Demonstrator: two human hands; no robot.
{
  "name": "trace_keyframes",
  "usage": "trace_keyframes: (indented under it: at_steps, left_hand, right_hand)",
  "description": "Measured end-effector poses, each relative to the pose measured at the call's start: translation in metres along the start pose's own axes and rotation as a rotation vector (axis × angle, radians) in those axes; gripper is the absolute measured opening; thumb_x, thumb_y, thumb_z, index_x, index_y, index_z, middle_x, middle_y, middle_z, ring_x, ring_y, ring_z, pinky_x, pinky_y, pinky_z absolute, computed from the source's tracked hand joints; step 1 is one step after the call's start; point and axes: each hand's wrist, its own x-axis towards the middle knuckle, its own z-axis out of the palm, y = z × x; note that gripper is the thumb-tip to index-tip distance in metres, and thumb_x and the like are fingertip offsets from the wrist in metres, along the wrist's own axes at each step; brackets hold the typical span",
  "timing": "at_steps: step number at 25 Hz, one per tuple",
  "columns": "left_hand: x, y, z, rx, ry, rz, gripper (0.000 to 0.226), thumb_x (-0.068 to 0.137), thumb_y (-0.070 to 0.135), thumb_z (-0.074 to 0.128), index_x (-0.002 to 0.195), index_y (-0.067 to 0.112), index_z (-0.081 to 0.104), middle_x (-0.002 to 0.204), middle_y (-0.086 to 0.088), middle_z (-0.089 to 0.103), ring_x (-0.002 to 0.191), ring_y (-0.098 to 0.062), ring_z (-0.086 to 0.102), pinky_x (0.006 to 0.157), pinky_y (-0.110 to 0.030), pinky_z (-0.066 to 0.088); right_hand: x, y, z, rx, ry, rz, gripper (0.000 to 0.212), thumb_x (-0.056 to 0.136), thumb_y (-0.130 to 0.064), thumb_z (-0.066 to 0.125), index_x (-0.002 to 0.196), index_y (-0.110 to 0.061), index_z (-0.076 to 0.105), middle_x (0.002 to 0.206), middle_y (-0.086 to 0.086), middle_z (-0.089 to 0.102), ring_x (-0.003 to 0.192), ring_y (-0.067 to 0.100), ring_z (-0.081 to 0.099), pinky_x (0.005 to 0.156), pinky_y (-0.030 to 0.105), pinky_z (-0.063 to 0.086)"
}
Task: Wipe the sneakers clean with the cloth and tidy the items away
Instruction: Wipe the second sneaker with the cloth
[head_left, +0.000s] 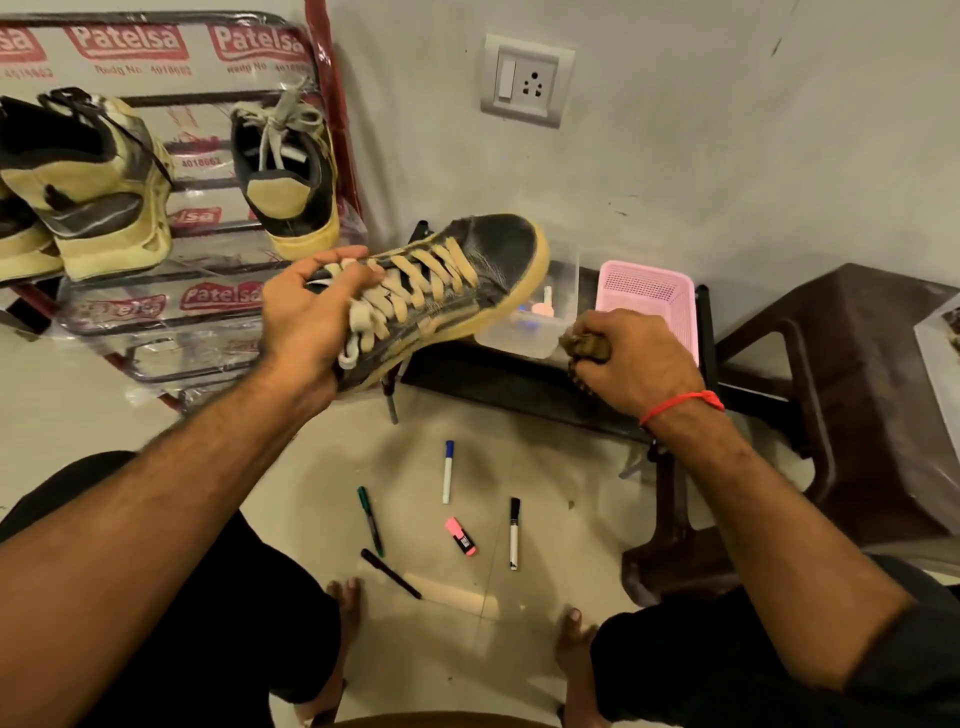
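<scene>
Wiping step in hand: left hand (304, 317) grips black sneaker (441, 280) by laces, held above the floor near shoe rack (218, 306); right hand (631, 358) balls up cloth (584, 345) just beside the toe; next, probably press cloth to the sole edge.

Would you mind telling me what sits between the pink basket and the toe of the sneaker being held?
In the head view, a clear plastic container sits between the pink basket and the toe of the sneaker, on the dark bench.
</scene>
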Motion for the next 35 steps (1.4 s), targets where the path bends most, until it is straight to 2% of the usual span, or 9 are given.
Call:
trace_keyframes:
  at_steps: [3,7,11,15,18,21,27,31,35]
  left_hand:
    - [0.008,0.002,-0.004,-0.124,0.024,-0.144,0.024,0.078,0.009,0.08,0.101,0.014,0.076,0.096,-0.012,0.078,0.091,-0.029,0.074,0.089,-0.056,0.059]
    - [0.001,-0.005,0.001,-0.15,0.002,-0.227,0.027,0.077,0.009,0.081,0.104,0.012,0.075,0.098,-0.013,0.078,0.095,-0.029,0.076,0.087,-0.051,0.061]
    - [-0.011,-0.016,0.005,-0.174,-0.23,-0.605,0.048,0.074,0.026,0.082,0.117,0.01,0.073,0.115,-0.018,0.074,0.105,-0.033,0.072,0.086,-0.05,0.061]
    - [-0.028,-0.016,0.016,-0.217,-0.288,-0.806,0.024,0.09,0.025,0.064,0.076,0.009,0.074,0.074,-0.009,0.074,0.066,-0.022,0.071,0.067,-0.03,0.062]
    - [-0.03,-0.015,0.018,-0.252,-0.25,-0.837,0.021,0.087,0.022,0.066,0.071,0.009,0.07,0.075,-0.006,0.068,0.062,-0.02,0.066,0.061,-0.029,0.062]
    - [-0.029,-0.017,0.017,-0.277,-0.219,-0.859,0.021,0.087,0.021,0.065,0.07,0.01,0.068,0.081,-0.004,0.063,0.067,-0.019,0.063,0.066,-0.031,0.061]
    - [-0.034,-0.006,0.014,-0.28,-0.367,-0.834,0.047,0.093,0.026,0.054,0.051,0.009,0.066,0.058,-0.007,0.064,0.054,-0.021,0.064,0.06,-0.026,0.058]
    - [-0.036,-0.005,0.021,-0.33,-0.328,-0.78,0.048,0.093,0.017,0.056,0.048,0.008,0.068,0.057,-0.007,0.067,0.05,-0.02,0.066,0.057,-0.028,0.06]
    - [-0.036,-0.007,0.022,-0.304,-0.341,-0.804,0.027,0.09,0.022,0.063,0.071,0.007,0.073,0.079,-0.011,0.069,0.068,-0.024,0.069,0.071,-0.034,0.063]
  right_hand:
    - [-0.004,-0.014,-0.01,0.376,0.181,-0.005,0.03,0.079,-0.019,0.073,0.107,-0.023,0.064,0.1,-0.004,0.069,0.094,0.013,0.065,0.086,0.027,0.055]
    - [-0.011,-0.05,-0.015,0.634,0.173,-0.16,0.04,0.083,-0.015,0.074,0.119,-0.017,0.058,0.113,-0.003,0.067,0.103,0.006,0.066,0.088,0.022,0.054]
    - [-0.007,-0.053,-0.001,0.446,0.243,-0.324,0.034,0.086,-0.017,0.071,0.119,-0.012,0.064,0.119,0.008,0.059,0.109,0.017,0.057,0.095,0.028,0.051]
    - [-0.001,-0.04,0.003,0.141,0.441,-0.241,0.035,0.094,-0.037,0.061,0.124,-0.019,0.065,0.129,0.014,0.052,0.115,0.028,0.048,0.089,0.025,0.04]
    - [-0.003,-0.044,0.01,0.066,0.357,-0.228,0.046,0.092,-0.047,0.06,0.129,-0.021,0.059,0.132,0.013,0.048,0.115,0.029,0.047,0.085,0.028,0.044]
    - [-0.009,-0.06,0.02,0.198,0.318,-0.261,0.039,0.09,-0.032,0.067,0.124,-0.014,0.062,0.123,0.014,0.051,0.108,0.024,0.053,0.087,0.038,0.055]
    - [-0.04,-0.101,0.033,0.249,0.215,-0.61,0.028,0.087,-0.024,0.063,0.109,-0.008,0.069,0.114,0.016,0.059,0.096,0.027,0.062,0.076,0.036,0.058]
    - [0.002,-0.058,0.005,0.19,0.408,-0.363,0.029,0.087,-0.023,0.059,0.109,-0.007,0.069,0.11,0.015,0.061,0.096,0.029,0.062,0.077,0.042,0.057]
    - [-0.023,-0.079,0.022,0.286,0.336,-0.368,0.026,0.085,-0.023,0.063,0.106,-0.009,0.07,0.108,0.01,0.06,0.096,0.018,0.058,0.083,0.028,0.053]
